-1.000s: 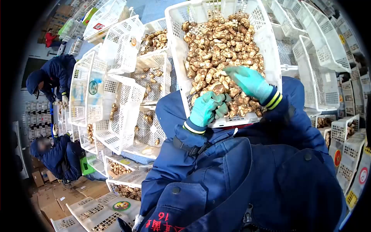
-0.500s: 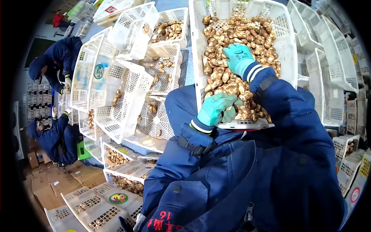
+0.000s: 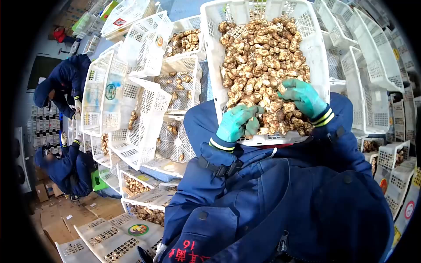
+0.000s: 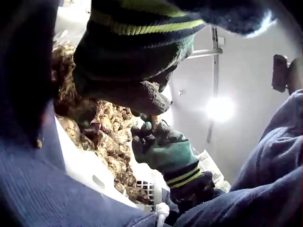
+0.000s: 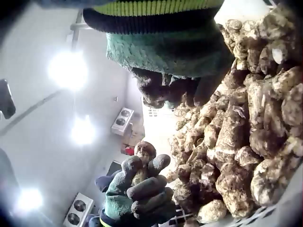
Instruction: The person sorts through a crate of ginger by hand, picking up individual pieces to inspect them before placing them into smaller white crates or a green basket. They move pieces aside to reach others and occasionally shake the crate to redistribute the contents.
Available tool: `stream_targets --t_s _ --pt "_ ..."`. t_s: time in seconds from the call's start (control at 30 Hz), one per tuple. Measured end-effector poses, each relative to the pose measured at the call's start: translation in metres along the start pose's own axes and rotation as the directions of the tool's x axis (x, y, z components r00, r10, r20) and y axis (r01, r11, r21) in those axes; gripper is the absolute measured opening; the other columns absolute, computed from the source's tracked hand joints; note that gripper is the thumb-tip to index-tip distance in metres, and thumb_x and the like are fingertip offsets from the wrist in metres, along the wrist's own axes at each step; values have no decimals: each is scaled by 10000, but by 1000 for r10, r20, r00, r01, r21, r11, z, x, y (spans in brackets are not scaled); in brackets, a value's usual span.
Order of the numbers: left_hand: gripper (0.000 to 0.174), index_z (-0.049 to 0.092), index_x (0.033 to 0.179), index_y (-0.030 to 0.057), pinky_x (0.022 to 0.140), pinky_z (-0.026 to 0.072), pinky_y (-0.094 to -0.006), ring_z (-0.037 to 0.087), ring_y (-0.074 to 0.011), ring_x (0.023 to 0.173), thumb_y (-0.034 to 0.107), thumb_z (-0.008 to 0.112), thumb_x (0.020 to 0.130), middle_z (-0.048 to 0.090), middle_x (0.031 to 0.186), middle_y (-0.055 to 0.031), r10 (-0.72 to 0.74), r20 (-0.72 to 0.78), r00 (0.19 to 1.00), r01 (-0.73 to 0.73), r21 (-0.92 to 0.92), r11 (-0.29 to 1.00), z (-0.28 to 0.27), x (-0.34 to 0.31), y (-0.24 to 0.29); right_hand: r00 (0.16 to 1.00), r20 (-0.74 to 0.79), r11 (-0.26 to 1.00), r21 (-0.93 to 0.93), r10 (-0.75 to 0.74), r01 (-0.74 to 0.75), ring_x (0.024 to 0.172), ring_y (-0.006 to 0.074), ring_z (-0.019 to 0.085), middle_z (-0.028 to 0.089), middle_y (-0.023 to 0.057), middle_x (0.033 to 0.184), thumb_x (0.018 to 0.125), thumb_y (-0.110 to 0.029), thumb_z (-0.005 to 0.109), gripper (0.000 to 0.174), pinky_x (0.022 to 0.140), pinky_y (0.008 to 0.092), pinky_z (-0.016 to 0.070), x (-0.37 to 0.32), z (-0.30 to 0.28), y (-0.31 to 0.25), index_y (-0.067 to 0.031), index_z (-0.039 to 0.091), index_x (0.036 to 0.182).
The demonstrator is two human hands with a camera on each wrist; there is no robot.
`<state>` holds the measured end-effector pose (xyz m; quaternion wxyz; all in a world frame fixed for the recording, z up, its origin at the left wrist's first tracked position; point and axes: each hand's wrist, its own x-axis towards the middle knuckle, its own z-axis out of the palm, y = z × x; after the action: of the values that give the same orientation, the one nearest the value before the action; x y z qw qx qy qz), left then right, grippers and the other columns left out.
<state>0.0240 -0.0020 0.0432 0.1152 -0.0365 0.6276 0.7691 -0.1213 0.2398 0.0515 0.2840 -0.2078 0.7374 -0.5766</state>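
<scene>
A white crate [image 3: 322, 65], full of knobbly brown-and-cream mushrooms [image 3: 263, 57], rests across the lap. The green-gloved left hand [image 3: 237, 123] is over the crate's near left part; in the right wrist view its fingers [image 5: 142, 194] grip a mushroom [image 5: 145, 150], cap upward. Over the near right part, the gloved right hand [image 3: 305, 100] has its thumb and fingers round a small pale piece [image 3: 281, 89], also seen as a slim brownish piece [image 4: 155, 121] between its fingers in the left wrist view. The left palm is hidden in the head view.
White crates holding a few mushrooms [image 3: 179, 83] stand at the left, with empty tilted crates [image 3: 147, 44] beside them. More crates [image 3: 368, 87] line the right side. Two people in dark blue [image 3: 63, 83] work at the far left. Flattened cardboard [image 3: 66, 215] lies at lower left.
The right hand has moved from the middle of the pile toward the near right and now pinches a small piece. The left hand keeps its grip near the front left.
</scene>
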Motion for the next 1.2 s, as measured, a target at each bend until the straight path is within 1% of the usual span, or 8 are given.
stream_targets --t_s 0.1,0.3,0.57,0.77,0.9,1.03,1.13,1.2 --pt "283 687 1040 -29 479 438 -224 591 -112 572 212 547 991 618 726 -61 -239 25 971 240 -135 961 5 -1 26 730 219 565 -505 -647 652 956 253 659 647 161 1103 823 -48 683 239 826 299 538 -11 -12 16 -29 693 1061" --pt "691 524 1257 -6 503 401 -180 516 -83 558 618 436 974 563 729 -24 -83 -370 925 -76 -395 915 -74 44 108 800 200 631 -521 -565 576 962 325 660 643 189 1109 822 -45 652 210 816 369 551 -22 -13 8 -104 736 1005" --pt "656 308 1449 -77 1035 456 -440 502 -343 1233 335 528 988 483 1321 -220 223 205 953 86 -889 450 -46 23 37 733 246 616 -412 -634 671 964 284 652 628 160 1103 822 -31 666 196 794 353 551 -20 1 -4 -32 691 1016" --pt "579 274 1464 -59 1129 386 -464 463 -360 1324 51 521 951 455 1414 -232 98 31 995 -57 -629 775 -31 9 41 950 -33 863 411 -309 295 1049 301 630 624 159 1120 795 10 661 200 825 387 555 -33 21 -28 15 696 992" --pt "556 352 1423 -73 1071 447 -430 523 -342 1265 130 582 960 518 1348 -223 185 6 983 -156 -507 847 -25 10 37 733 134 725 -107 -667 680 1089 281 620 575 129 1178 838 78 605 213 888 370 543 -18 11 -21 12 690 1022" --pt "549 386 1419 -33 1010 482 -399 556 -275 1167 278 561 1002 526 1310 -183 26 48 999 10 -617 787 2 13 29 994 -56 921 375 -92 106 983 251 645 617 96 1017 844 82 609 198 833 338 557 -22 46 -18 7 689 1010" --pt "443 470 1381 32 983 507 -370 558 -229 1186 254 557 1007 547 1318 -113 -22 -27 999 -6 -753 658 17 18 9 966 -154 969 101 -209 226 929 220 656 655 151 1013 835 -86 687 354 777 304 530 -23 65 -25 2 645 1175" --pt "386 516 1325 1 956 506 -356 587 -241 1157 43 583 947 587 1259 -129 302 -75 951 -299 45 953 15 31 2 999 -40 999 -26 21 -22 840 208 647 665 132 970 862 -94 655 350 738 310 513 -29 70 -58 30 630 1188"
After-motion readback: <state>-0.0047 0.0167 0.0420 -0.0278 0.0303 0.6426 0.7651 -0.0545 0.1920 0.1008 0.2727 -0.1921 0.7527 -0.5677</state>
